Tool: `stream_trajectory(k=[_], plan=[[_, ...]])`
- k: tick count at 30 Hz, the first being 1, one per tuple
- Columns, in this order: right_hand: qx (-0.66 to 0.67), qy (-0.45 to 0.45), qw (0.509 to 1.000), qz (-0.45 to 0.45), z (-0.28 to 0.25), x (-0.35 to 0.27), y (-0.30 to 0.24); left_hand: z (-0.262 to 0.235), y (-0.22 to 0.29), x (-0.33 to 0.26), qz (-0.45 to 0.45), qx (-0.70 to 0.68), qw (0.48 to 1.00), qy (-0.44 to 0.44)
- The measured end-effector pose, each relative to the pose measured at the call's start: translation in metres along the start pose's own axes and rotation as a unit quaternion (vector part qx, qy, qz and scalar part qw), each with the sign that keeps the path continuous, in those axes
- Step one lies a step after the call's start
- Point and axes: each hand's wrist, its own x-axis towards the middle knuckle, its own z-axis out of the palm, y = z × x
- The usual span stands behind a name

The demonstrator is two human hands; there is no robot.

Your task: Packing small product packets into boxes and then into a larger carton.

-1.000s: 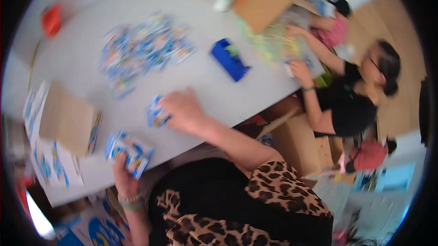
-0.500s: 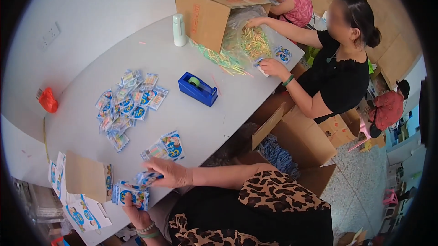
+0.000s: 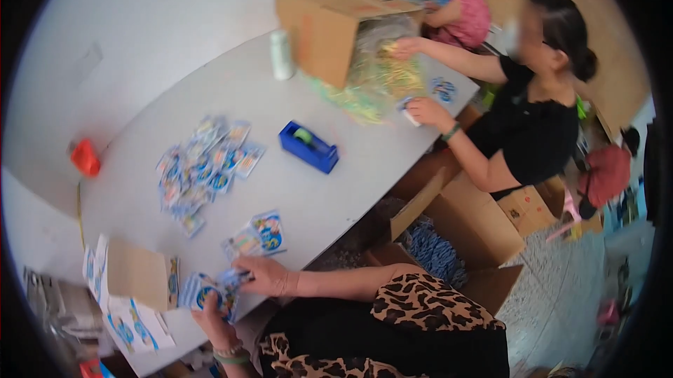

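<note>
At the near left edge of the table, my left hand (image 3: pixel 212 316) grips small blue-and-white packets (image 3: pixel 199 292), its thumb across their face. My right hand (image 3: pixel 268 277) pinches more blue-and-white packets (image 3: pixel 233 281) right beside them; the two bunches touch or overlap. How many packets each hand holds cannot be made out through the blur. Just beyond my right hand, loose packets (image 3: pixel 268 231) lie on the table. To the left of my hands stands an open carton (image 3: pixel 140 276), white with blue print and a plain brown inner face.
A heap of packets (image 3: pixel 203 161) lies mid-table (image 3: pixel 147 126), beside a blue tape dispenser (image 3: pixel 308 147). Farther back are a pale green bottle (image 3: pixel 282 56) and a tipped cardboard box (image 3: pixel 315 35) spilling thin coloured sticks (image 3: pixel 401 77), where a co-worker (image 3: pixel 533 112) reaches in. Open boxes (image 3: pixel 477 217) stand right of the table.
The whole view has shifted slightly and blurred. My left hand has come up a little, bringing its packets against those in my right hand. The co-worker's hands stay near the sticks.
</note>
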Motion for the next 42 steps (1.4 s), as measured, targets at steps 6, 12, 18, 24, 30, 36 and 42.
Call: stream_trajectory(k=[6,12,18,24,30,36,42], plan=[[-0.191,-0.007,0.975,0.111,-0.022,0.016,-0.015,-0.011,-0.013,0.035,-0.079,-0.003,0.997,0.006],[0.286,-0.169,0.912,0.243,-0.003,0.039,-0.044,-0.009,-0.003,0.027,-0.071,-0.010,0.997,-0.040],[0.343,-0.197,0.889,0.230,0.018,0.046,-0.033,-0.010,-0.006,0.016,-0.061,-0.137,0.988,-0.038],[0.232,-0.183,0.938,0.178,0.038,0.034,-0.021,-0.007,0.010,0.007,-0.016,-0.115,0.987,-0.108],[0.152,-0.359,0.907,0.157,0.038,0.066,-0.049,-0.051,0.013,0.018,-0.118,-0.230,0.963,-0.073],[-0.349,-0.056,0.888,-0.294,0.058,0.160,-0.039,-0.068,0.073,0.022,-0.052,-0.200,0.978,-0.015],[-0.454,-0.190,0.847,-0.200,0.071,0.138,-0.039,-0.061,0.108,0.060,-0.001,-0.113,0.993,0.028]])
